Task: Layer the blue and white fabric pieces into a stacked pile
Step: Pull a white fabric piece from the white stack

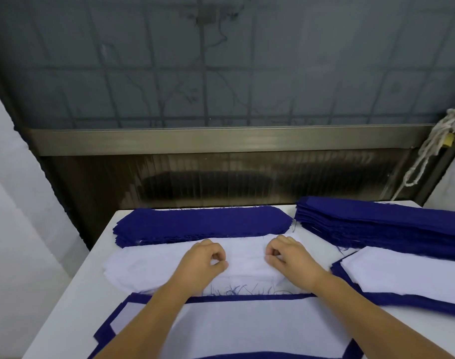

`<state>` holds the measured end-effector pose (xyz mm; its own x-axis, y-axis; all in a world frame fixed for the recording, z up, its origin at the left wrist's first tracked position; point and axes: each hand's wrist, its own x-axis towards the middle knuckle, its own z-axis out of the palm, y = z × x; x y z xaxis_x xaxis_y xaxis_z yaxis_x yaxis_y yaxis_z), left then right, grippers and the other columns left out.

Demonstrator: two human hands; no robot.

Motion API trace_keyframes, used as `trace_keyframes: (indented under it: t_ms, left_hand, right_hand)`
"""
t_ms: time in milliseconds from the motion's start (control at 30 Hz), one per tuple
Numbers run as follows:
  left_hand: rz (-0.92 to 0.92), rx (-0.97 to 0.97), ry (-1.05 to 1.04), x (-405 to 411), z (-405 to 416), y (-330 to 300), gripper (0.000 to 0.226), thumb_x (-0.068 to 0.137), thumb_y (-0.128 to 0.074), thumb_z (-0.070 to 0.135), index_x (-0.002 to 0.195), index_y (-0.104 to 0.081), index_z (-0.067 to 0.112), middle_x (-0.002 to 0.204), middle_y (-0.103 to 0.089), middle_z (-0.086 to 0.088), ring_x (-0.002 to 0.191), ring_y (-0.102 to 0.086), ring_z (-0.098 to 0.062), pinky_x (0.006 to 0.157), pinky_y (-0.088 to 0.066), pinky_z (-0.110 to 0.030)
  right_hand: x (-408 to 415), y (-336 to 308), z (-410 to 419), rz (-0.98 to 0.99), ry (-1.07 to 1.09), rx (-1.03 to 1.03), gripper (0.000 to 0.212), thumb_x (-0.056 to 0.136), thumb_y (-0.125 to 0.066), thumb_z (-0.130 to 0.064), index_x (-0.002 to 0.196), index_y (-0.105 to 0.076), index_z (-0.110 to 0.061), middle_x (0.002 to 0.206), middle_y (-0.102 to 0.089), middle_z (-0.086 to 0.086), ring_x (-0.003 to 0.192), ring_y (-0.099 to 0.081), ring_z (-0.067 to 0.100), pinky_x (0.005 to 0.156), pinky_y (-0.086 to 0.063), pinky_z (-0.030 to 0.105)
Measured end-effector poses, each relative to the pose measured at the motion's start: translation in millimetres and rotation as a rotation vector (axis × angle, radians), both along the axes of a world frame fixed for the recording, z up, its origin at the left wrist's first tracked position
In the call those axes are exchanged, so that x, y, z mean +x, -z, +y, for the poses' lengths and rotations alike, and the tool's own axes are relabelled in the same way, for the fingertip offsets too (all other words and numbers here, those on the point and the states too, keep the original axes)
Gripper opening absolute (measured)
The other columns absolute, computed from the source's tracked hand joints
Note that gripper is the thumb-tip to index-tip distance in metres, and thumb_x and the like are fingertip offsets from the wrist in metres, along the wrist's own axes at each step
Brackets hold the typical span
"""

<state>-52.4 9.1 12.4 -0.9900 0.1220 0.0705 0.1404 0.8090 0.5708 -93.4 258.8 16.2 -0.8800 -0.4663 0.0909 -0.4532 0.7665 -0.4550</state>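
Observation:
A pile of white fabric pieces (143, 268) lies across the middle of the white table. My left hand (204, 260) and my right hand (289, 257) both rest on it with curled fingers, each pinching the top white piece near its middle. Behind the white pile lies a stack of blue pieces (203, 225) with rounded ends. In front of my arms sits a layered pile (247, 322), a white piece on a blue one whose edge shows around it.
A tall stack of blue pieces (376, 224) lies at the back right. Another white-on-blue layered pile (407, 275) sits at the right. Loose blue threads (236, 290) lie between the piles. A dark wall and a knotted rope (433, 146) stand behind the table (73, 294).

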Motion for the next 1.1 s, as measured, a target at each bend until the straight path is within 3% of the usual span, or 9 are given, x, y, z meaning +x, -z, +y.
trace_keyframes:
  t_ms: [267,400,567,700,767,900,933,1000,1100]
  left_hand:
    - [-0.06,-0.048,-0.014,-12.6,2.2,2.1,0.028,0.075,-0.069,0.059,0.087,-0.06,0.036,0.093,-0.053,0.017,0.089,-0.051,0.001,0.076,-0.046,-0.018]
    - [-0.042,-0.101,0.004,-15.3,3.0,0.5,0.016,0.083,-0.065,0.05,0.084,-0.059,0.036,0.089,-0.052,0.016,0.084,-0.051,-0.001,0.07,-0.042,-0.017]
    - [-0.044,-0.108,0.004,-18.4,2.2,-1.2,0.011,0.095,-0.053,0.034,0.09,-0.063,0.032,0.089,-0.055,0.015,0.082,-0.056,-0.006,0.076,-0.05,-0.022]
    - [-0.03,-0.135,-0.022,-21.1,3.3,-0.6,0.013,0.097,-0.05,0.032,0.089,-0.059,0.03,0.086,-0.057,0.014,0.079,-0.056,-0.006,0.075,-0.051,-0.025]
    - [0.013,-0.176,-0.031,-21.3,6.4,0.0,0.01,0.098,-0.048,0.033,0.091,-0.055,0.031,0.086,-0.055,0.015,0.079,-0.054,-0.007,0.07,-0.047,-0.022]
    - [0.032,-0.176,-0.027,-15.3,6.9,0.6,0.005,0.094,-0.055,0.032,0.094,-0.051,0.035,0.086,-0.051,0.017,0.077,-0.052,-0.006,0.065,-0.038,-0.014]
    - [0.03,-0.177,-0.027,-12.6,3.4,0.7,0.007,0.093,-0.056,0.029,0.094,-0.052,0.035,0.086,-0.05,0.017,0.077,-0.052,-0.005,0.065,-0.038,-0.013]
    - [0.047,-0.205,-0.052,-6.2,-9.6,1.1,0.012,0.091,-0.054,0.021,0.091,-0.053,0.033,0.088,-0.049,0.015,0.077,-0.052,-0.006,0.066,-0.04,-0.012]
    - [0.059,-0.279,-0.145,3.8,-40.5,1.3,0.015,0.091,-0.052,0.018,0.089,-0.052,0.032,0.089,-0.049,0.013,0.075,-0.049,-0.005,0.068,-0.043,-0.013]
  right_hand:
    - [-20.0,-1.6,-5.1,-0.119,0.037,0.025,0.021,0.1,-0.045,-0.026,0.094,-0.06,-0.012,0.095,-0.059,-0.003,0.092,-0.053,0.013,0.085,-0.044,0.022]
    - [-26.8,-2.6,-6.4,-0.189,0.078,0.045,0.026,0.102,-0.043,-0.029,0.107,-0.061,-0.012,0.106,-0.061,0.0,0.1,-0.055,0.015,0.092,-0.044,0.024]
    - [-24.7,-2.2,-7.3,-0.218,0.117,-0.006,0.032,0.103,-0.041,-0.033,0.1,-0.062,-0.008,0.102,-0.061,0.005,0.095,-0.056,0.017,0.087,-0.045,0.026]
    - [-18.5,-5.4,-8.4,-0.265,0.105,-0.051,0.028,0.094,-0.047,-0.053,0.086,-0.054,-0.027,0.093,-0.056,-0.007,0.089,-0.055,0.012,0.076,-0.043,0.023]
    - [-13.0,-6.0,-11.4,-0.172,0.066,0.062,0.032,0.086,-0.052,-0.063,0.099,-0.051,-0.033,0.102,-0.054,-0.015,0.095,-0.051,0.007,0.078,-0.041,0.022]
    - [-10.2,1.2,-11.4,0.0,0.037,0.078,0.016,0.092,-0.054,-0.039,0.106,-0.051,-0.032,0.103,-0.051,-0.017,0.096,-0.048,0.007,0.085,-0.042,0.02]
    - [-10.5,1.3,-8.9,-0.015,0.035,0.035,0.004,0.094,-0.052,-0.031,0.096,-0.049,-0.033,0.096,-0.052,-0.016,0.091,-0.049,0.008,0.081,-0.043,0.018]
    - [-13.1,3.2,-3.1,-0.055,0.04,-0.024,0.013,0.096,-0.049,-0.022,0.087,-0.048,-0.032,0.09,-0.052,-0.011,0.085,-0.051,0.011,0.073,-0.041,0.014]
    - [-14.5,5.2,3.4,-0.096,0.048,-0.063,0.007,0.098,-0.049,-0.023,0.1,-0.055,-0.023,0.098,-0.055,-0.008,0.09,-0.054,0.007,0.072,-0.039,0.006]
